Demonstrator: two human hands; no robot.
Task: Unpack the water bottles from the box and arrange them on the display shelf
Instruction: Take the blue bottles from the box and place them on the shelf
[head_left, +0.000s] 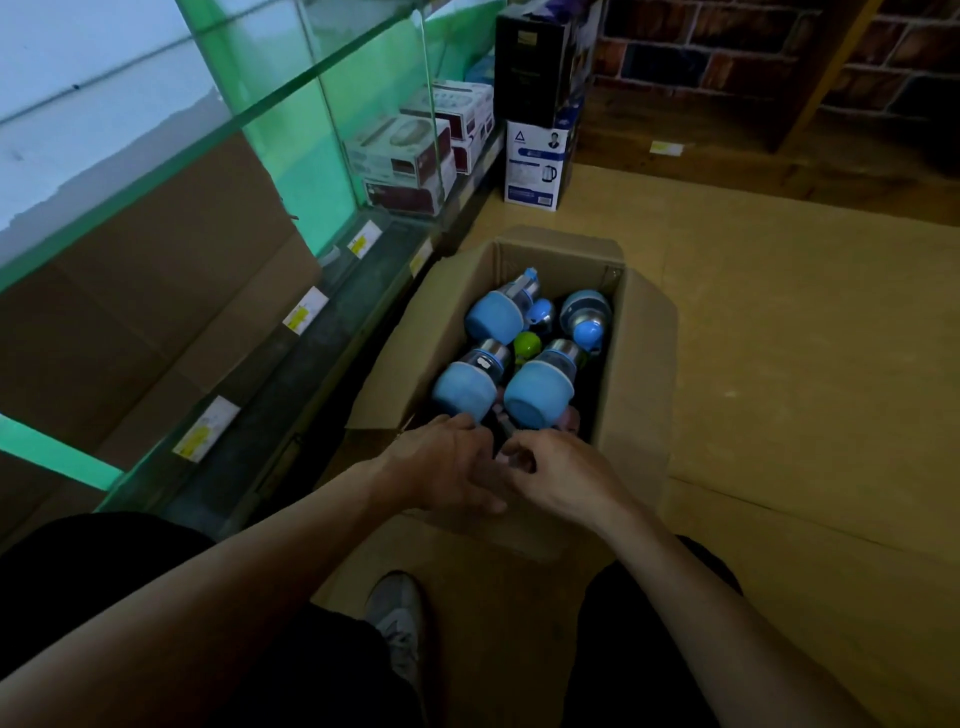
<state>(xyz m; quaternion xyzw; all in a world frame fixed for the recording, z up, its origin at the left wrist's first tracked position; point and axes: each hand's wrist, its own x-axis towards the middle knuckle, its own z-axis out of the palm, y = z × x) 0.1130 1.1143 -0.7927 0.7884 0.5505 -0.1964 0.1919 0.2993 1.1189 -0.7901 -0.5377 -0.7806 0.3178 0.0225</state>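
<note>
An open cardboard box (636, 364) stands on the floor in front of me. Several blue-capped water bottles lie inside it, among them one at the near left (465, 387) and one at the near right (537, 397); a green cap (527, 345) shows between them. My left hand (441, 465) and my right hand (561, 475) reach into the box's near end, fingers curled down among the bottles. What the fingertips hold is hidden in the dark. The glass display shelf (291, 332) runs along the left, with yellow price tags on its edge.
Boxed appliances (400, 166) sit on the low shelf further along. A kettle carton (537, 166) with a black carton (535, 62) on top stands past the box. A brick wall closes the far side. My knees and one shoe (397, 618) are below.
</note>
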